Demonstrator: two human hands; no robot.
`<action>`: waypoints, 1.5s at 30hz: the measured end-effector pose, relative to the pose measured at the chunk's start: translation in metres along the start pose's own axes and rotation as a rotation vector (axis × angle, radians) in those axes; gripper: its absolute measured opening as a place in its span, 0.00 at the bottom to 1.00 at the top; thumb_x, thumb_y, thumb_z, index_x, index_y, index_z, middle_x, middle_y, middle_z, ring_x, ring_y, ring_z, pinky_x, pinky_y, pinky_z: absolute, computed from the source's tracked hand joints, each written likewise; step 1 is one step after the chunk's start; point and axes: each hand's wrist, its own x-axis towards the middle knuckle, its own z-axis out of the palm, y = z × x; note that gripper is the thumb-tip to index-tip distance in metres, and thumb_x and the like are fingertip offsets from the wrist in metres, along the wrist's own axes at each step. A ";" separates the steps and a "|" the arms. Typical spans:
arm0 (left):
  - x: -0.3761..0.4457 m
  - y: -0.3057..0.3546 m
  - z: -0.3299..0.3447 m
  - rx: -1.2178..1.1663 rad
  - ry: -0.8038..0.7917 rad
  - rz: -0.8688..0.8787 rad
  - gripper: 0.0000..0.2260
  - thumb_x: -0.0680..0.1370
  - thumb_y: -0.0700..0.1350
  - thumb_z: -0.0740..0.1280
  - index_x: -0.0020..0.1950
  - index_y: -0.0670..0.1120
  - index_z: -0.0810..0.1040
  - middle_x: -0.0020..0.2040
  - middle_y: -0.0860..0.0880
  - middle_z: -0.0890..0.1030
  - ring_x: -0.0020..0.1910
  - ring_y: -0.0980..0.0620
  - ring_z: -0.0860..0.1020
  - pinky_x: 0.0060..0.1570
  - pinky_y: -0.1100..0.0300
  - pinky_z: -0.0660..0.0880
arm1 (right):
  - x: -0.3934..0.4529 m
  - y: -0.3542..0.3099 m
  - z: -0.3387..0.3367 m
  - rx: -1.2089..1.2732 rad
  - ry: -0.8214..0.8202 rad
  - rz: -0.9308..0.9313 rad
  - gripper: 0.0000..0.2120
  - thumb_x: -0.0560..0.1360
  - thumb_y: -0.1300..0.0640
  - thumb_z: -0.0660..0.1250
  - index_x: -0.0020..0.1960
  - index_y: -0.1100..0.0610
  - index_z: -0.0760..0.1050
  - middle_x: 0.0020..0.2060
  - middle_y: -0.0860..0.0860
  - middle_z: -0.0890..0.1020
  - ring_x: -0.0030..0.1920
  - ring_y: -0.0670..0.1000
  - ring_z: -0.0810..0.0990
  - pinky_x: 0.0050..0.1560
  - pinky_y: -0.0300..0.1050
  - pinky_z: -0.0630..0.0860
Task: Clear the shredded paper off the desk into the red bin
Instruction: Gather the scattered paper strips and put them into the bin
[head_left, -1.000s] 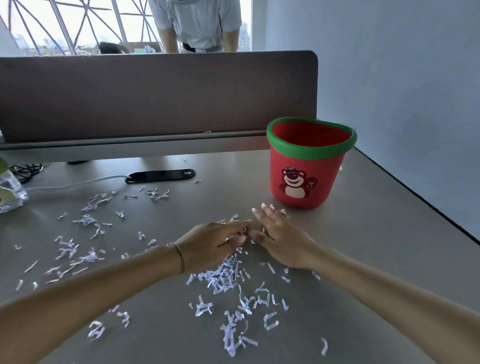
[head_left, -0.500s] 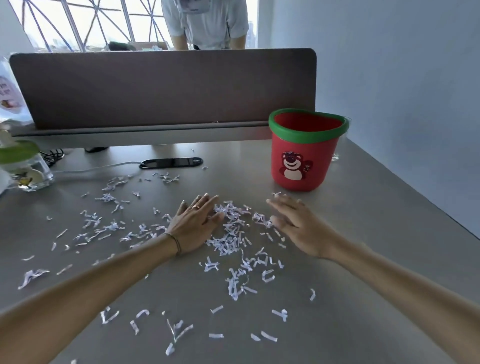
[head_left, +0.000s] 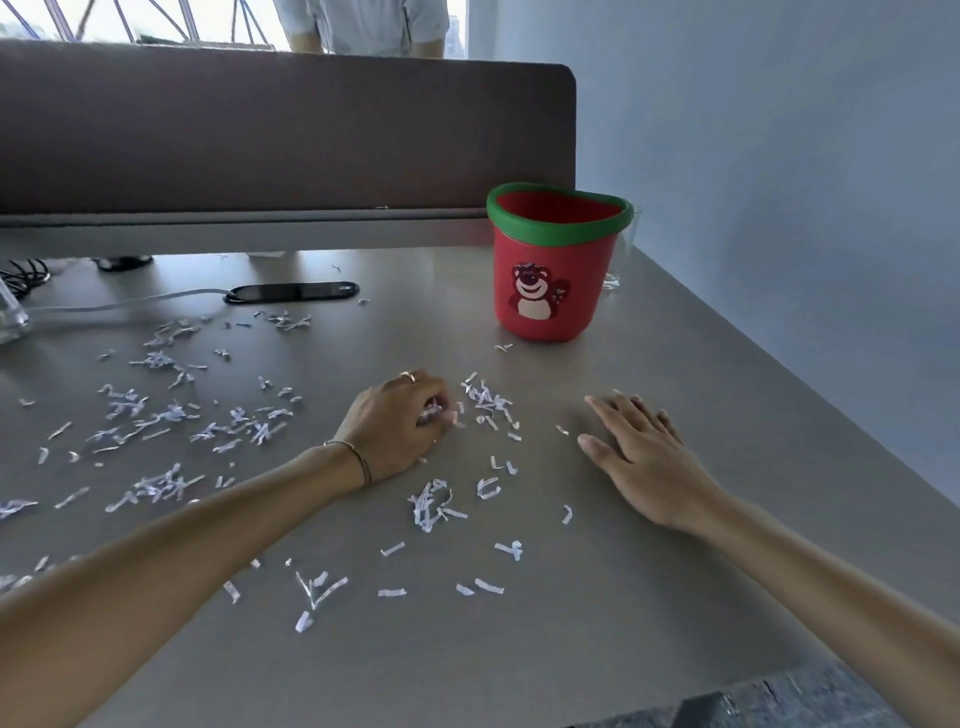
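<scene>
A person's left hand (head_left: 397, 426) is clutching a clump of shredded paper (head_left: 435, 410) on the desk (head_left: 597, 597) while the right hand (head_left: 641, 457) is lying flat and relaxed beside it, the red bin (head_left: 553, 265) standing just beyond both.

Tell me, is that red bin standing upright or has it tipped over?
Upright. The red bin stands on its base on the desk, its green rim on top and the opening facing up. Whether any paper lies inside cannot be told.
</scene>
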 end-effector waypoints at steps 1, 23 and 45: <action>0.000 -0.001 -0.001 0.019 0.010 -0.023 0.10 0.79 0.56 0.65 0.44 0.51 0.77 0.38 0.54 0.75 0.41 0.47 0.77 0.38 0.55 0.71 | 0.004 -0.004 0.000 -0.008 -0.006 0.001 0.33 0.81 0.32 0.45 0.83 0.41 0.46 0.83 0.49 0.46 0.82 0.49 0.40 0.81 0.50 0.38; -0.037 -0.018 -0.038 -0.028 0.036 -0.142 0.23 0.81 0.53 0.64 0.30 0.44 0.64 0.24 0.46 0.63 0.26 0.48 0.62 0.29 0.54 0.61 | 0.005 -0.120 0.025 0.032 -0.227 -0.583 0.38 0.76 0.26 0.44 0.82 0.39 0.48 0.83 0.45 0.47 0.82 0.43 0.40 0.81 0.46 0.37; -0.039 -0.081 -0.064 0.013 0.009 -0.326 0.24 0.81 0.50 0.65 0.28 0.44 0.61 0.24 0.47 0.62 0.25 0.50 0.61 0.30 0.54 0.62 | 0.108 -0.185 0.043 -0.117 0.159 -0.835 0.14 0.79 0.41 0.62 0.53 0.50 0.76 0.49 0.48 0.75 0.51 0.52 0.74 0.48 0.49 0.74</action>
